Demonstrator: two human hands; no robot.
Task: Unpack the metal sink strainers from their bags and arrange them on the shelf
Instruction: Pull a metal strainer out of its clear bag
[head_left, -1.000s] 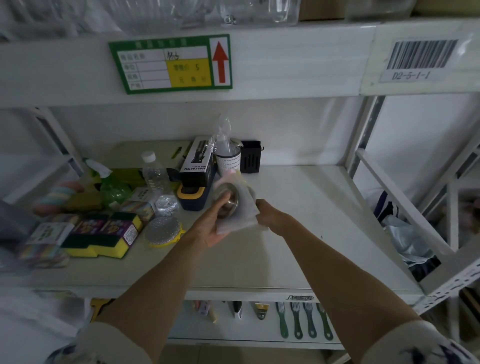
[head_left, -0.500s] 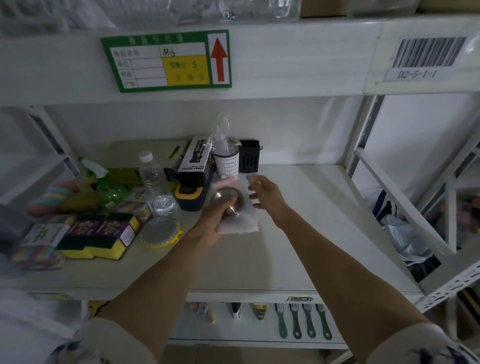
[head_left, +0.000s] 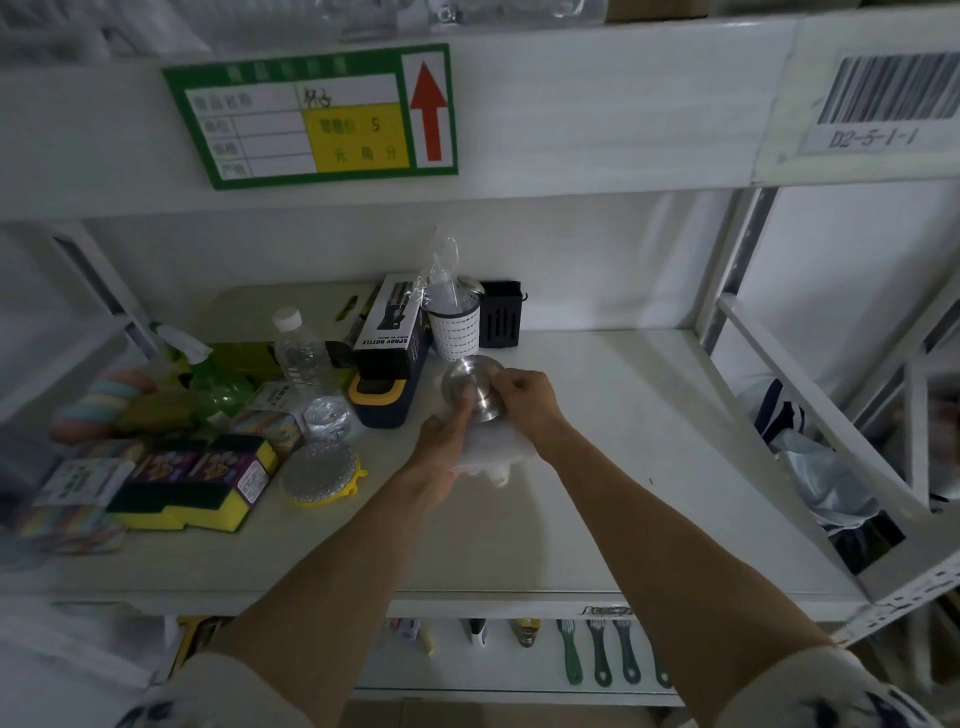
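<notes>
A round metal sink strainer (head_left: 470, 385) shows its shiny base, half out of a clear plastic bag (head_left: 493, 453), just above the white shelf board (head_left: 623, 441). My left hand (head_left: 444, 441) grips the bag from below, with its thumb on the strainer. My right hand (head_left: 524, 397) pinches the strainer's right rim with its fingertips. The lower part of the strainer is hidden behind my fingers and the bag.
Behind the hands stand a white perforated cup (head_left: 454, 332), a black holder (head_left: 500, 321) and a spray bottle box (head_left: 389, 327). To the left are a water bottle (head_left: 304, 364), sponge packs (head_left: 197, 478) and a round scrubber (head_left: 322, 473). An upper shelf beam (head_left: 571, 119) overhangs.
My right hand, open beside the bag half a second ago, has closed on the strainer's rim. The strainer now sticks further out of the bag, which hangs lower in my left hand.
</notes>
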